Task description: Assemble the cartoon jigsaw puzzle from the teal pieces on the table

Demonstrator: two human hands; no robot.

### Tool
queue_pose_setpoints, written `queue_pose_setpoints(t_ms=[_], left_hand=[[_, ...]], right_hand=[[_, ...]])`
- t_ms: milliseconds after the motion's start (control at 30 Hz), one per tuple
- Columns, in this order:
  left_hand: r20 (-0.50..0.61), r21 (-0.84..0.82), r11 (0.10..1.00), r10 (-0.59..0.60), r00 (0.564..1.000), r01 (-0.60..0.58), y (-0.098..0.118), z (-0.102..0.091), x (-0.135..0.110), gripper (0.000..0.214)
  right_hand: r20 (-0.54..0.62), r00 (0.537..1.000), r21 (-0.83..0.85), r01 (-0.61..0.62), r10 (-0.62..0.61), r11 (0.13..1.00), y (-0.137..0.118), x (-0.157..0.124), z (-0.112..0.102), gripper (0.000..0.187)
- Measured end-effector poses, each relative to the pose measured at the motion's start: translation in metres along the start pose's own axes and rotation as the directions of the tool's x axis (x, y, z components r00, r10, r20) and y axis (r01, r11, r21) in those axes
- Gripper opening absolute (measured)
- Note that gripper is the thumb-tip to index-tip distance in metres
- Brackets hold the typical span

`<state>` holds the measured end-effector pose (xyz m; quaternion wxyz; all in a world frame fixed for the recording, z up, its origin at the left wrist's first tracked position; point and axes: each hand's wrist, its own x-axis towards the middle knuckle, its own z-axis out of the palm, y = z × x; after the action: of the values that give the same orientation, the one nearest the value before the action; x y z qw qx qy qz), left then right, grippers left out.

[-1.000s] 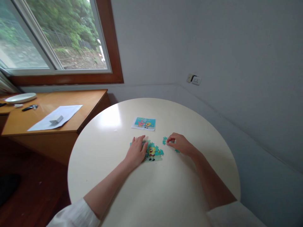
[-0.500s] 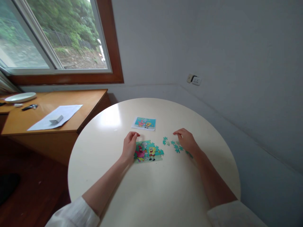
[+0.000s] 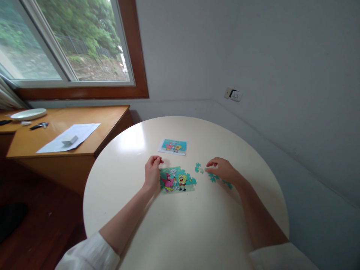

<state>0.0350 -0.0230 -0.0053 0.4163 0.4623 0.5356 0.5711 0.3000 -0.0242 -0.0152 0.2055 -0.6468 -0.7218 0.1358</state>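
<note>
A partly assembled jigsaw puzzle (image 3: 176, 182) with cartoon figures lies flat on the round table; its right edge is ragged. My left hand (image 3: 152, 172) rests at the puzzle's left edge, fingers curled closed; whether anything is inside them is hidden. To the right, my right hand (image 3: 223, 169) reaches low over loose puzzle pieces (image 3: 212, 177), thumb and forefinger apart, the thumb close to a pale piece. A few more loose pieces (image 3: 197, 167) lie between this hand and the puzzle. Behind the puzzle lies a reference picture (image 3: 173, 146) with the same figures.
The round white table (image 3: 171, 232) stands near a wall with a socket (image 3: 236, 96). At the left, a wooden desk (image 3: 112, 122) carries a paper sheet (image 3: 87, 129), a small white box (image 3: 69, 140), a white plate (image 3: 29, 114) and a dark object (image 3: 39, 126).
My right hand has turned and lowered, with its thumb now reaching toward the loose pieces. My left hand stays beside the puzzle. The whole view has shifted slightly.
</note>
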Motion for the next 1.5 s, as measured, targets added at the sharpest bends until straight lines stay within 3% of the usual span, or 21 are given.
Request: queue_pose_setpoints(t_ms=[400,567,667,833,1100,1500], left_hand=[[-0.031,-0.116,0.993,-0.008,0.999,0.005,-0.003,0.003,-0.001,0.010],[-0.022,-0.126,0.992,-0.024,0.999,0.021,-0.004,0.004,-0.001,0.010],[0.001,-0.131,0.991,-0.035,0.999,0.035,-0.007,0.004,-0.001,0.009],[0.027,-0.147,0.987,-0.057,0.998,0.061,-0.011,0.004,-0.001,0.008],[0.030,-0.109,0.994,-0.014,0.999,0.017,-0.008,0.004,-0.003,0.008],[0.067,-0.062,0.997,0.045,0.997,-0.041,-0.012,0.004,-0.003,0.009]], right_hand=[[0.066,0.995,0.022,-0.083,0.081,0.996,-0.012,-0.003,-0.004,0.014],[0.087,0.995,0.239,-0.074,0.054,0.968,-0.014,-0.003,-0.001,0.008],[0.006,0.997,0.423,-0.068,0.072,0.903,-0.015,0.000,0.003,0.010],[-0.085,0.982,0.721,-0.055,0.166,0.690,-0.023,0.003,0.010,0.024],[-0.015,0.956,0.885,-0.124,0.293,0.448,-0.033,0.005,0.021,0.028],[-0.023,0.956,0.904,-0.105,0.291,0.414,-0.038,0.004,0.022,0.031]])
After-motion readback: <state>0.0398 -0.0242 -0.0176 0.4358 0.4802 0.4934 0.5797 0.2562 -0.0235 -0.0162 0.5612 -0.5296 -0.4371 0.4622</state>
